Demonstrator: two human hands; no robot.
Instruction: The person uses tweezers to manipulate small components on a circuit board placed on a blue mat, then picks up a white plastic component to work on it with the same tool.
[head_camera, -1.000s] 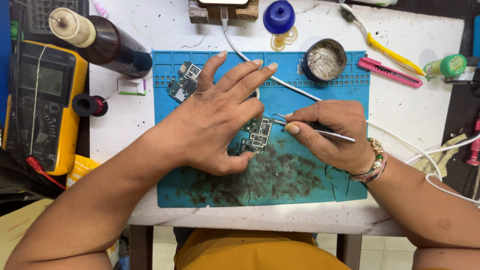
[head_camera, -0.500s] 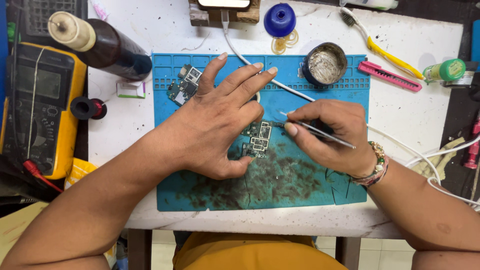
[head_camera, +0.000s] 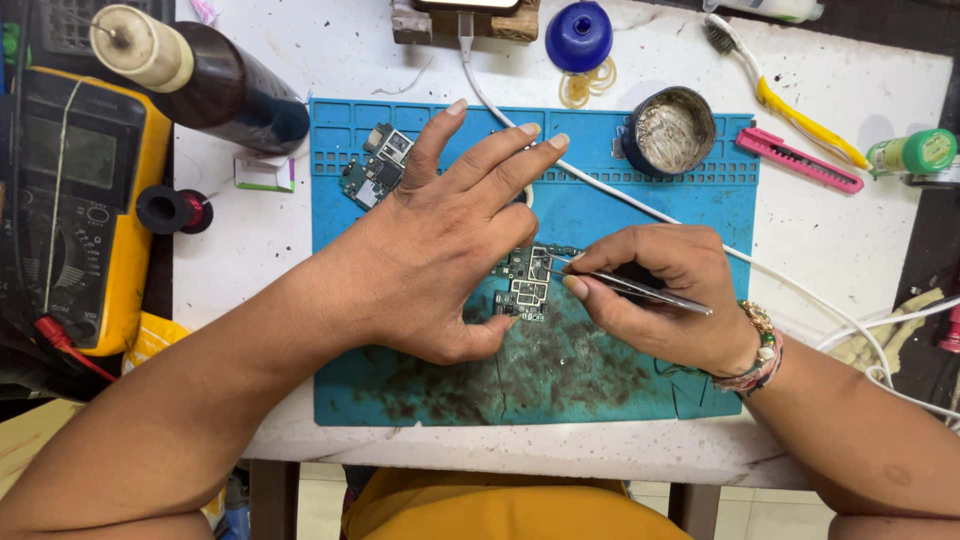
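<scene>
two hands on one circuit board (head_camera: 527, 285) — left hand (head_camera: 440, 255) pins it, right hand (head_camera: 665, 290) grip pinching tweezers (head_camera: 640, 290).

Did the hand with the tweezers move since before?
No. The right hand keeps the tweezers on the circuit board, the same way below the round tin.

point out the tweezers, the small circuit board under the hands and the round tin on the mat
tweezers (head_camera: 640, 291), head view, middle of the metal shaft in the right hand
circuit board (head_camera: 527, 283), head view, exposed centre between the hands
round tin (head_camera: 668, 132), head view, its grey contents
</scene>
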